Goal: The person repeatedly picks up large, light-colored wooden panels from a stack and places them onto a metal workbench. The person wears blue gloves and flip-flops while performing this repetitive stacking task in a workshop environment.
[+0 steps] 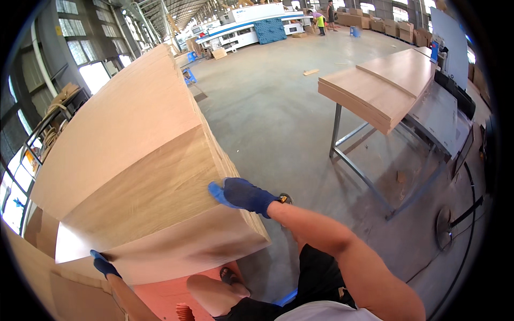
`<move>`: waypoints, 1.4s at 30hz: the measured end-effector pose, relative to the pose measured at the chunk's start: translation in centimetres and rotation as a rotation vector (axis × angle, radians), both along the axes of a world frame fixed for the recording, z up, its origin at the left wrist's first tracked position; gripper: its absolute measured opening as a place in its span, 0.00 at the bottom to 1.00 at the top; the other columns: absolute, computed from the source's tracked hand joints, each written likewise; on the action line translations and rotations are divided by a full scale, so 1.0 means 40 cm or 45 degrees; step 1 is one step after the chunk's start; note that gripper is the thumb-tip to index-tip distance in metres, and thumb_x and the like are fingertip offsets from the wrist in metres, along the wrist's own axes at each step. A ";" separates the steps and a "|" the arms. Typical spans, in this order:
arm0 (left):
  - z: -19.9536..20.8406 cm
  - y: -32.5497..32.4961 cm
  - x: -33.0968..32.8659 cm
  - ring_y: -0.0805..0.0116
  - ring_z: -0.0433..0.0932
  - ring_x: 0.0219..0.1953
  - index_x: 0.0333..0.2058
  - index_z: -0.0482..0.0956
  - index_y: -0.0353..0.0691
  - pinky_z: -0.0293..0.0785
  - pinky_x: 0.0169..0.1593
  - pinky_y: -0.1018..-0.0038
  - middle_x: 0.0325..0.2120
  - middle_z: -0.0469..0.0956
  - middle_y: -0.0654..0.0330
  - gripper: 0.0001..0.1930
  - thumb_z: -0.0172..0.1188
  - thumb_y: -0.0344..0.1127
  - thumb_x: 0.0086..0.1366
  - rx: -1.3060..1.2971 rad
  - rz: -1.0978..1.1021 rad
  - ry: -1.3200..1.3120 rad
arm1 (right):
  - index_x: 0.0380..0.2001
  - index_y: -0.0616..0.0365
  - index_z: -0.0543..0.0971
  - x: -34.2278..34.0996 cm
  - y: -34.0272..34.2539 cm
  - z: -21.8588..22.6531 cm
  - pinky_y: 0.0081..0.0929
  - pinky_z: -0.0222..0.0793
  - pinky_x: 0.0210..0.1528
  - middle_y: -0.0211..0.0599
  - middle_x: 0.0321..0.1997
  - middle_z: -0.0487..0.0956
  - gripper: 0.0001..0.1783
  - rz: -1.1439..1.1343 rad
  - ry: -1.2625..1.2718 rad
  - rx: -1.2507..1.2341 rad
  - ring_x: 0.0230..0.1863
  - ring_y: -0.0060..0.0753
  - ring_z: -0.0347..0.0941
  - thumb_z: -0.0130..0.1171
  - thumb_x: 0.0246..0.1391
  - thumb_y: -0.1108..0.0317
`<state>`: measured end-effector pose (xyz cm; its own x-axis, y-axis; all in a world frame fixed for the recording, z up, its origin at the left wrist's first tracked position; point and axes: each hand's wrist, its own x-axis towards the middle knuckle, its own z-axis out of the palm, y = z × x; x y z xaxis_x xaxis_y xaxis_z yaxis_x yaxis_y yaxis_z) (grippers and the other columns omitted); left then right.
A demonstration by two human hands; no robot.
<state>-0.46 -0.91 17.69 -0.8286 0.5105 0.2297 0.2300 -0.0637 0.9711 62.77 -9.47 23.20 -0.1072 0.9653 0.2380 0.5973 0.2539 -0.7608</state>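
A tall stack of large wooden panels (142,101) stands in front of me and to the left, its edges layered along the right side. Toward me, a darker wood-grain panel (144,187) shows, then a glossy pale panel (187,243) at the near end. My right hand (243,195), in a dark blue glove with lighter fingertips, is closed over the right edge near the grain panel's corner. At the near left, my left hand (105,265), gloved too, grips the pale panel's edge; its fingers are partly hidden.
A metal-legged table (334,128) with wooden boards (380,88) is at right, a floor fan (444,227) nearer. Reddish sheeting (166,299) lies under my feet; brown cardboard (80,297) is at left. Far back stand a white machine (235,32) and two people (321,22).
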 end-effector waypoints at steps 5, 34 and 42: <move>-0.089 -0.112 0.269 0.72 0.71 0.38 0.44 0.76 0.42 0.63 0.37 0.70 0.37 0.75 0.66 0.24 0.50 0.57 0.63 0.021 -0.269 0.050 | 0.45 0.75 0.69 -0.044 -0.065 -0.035 0.47 0.67 0.34 0.61 0.22 0.74 0.36 -0.278 0.244 0.026 0.29 0.60 0.73 0.44 0.59 0.44; -0.611 -0.596 1.056 0.72 0.74 0.24 0.37 0.77 0.46 0.72 0.30 0.74 0.26 0.76 0.68 0.11 0.52 0.44 0.63 -1.155 -1.289 -0.740 | 0.54 0.62 0.67 0.833 -0.569 -0.147 0.45 0.65 0.55 0.44 0.56 0.71 0.42 -0.660 1.894 0.293 0.54 0.43 0.69 0.46 0.52 0.33; -0.599 -0.638 1.110 0.71 0.76 0.25 0.40 0.77 0.44 0.72 0.30 0.74 0.28 0.78 0.65 0.13 0.54 0.44 0.62 -1.128 -1.297 -0.635 | 0.50 0.65 0.71 0.918 -0.504 -0.003 0.37 0.75 0.42 0.47 0.47 0.78 0.42 -0.718 1.649 0.071 0.44 0.41 0.76 0.45 0.53 0.33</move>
<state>43.94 -26.44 -6.26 0.0790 0.7371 -0.6711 0.0835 0.6659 0.7413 99.49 -29.65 23.09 0.6048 0.7910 -0.0924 -0.4766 0.2664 -0.8378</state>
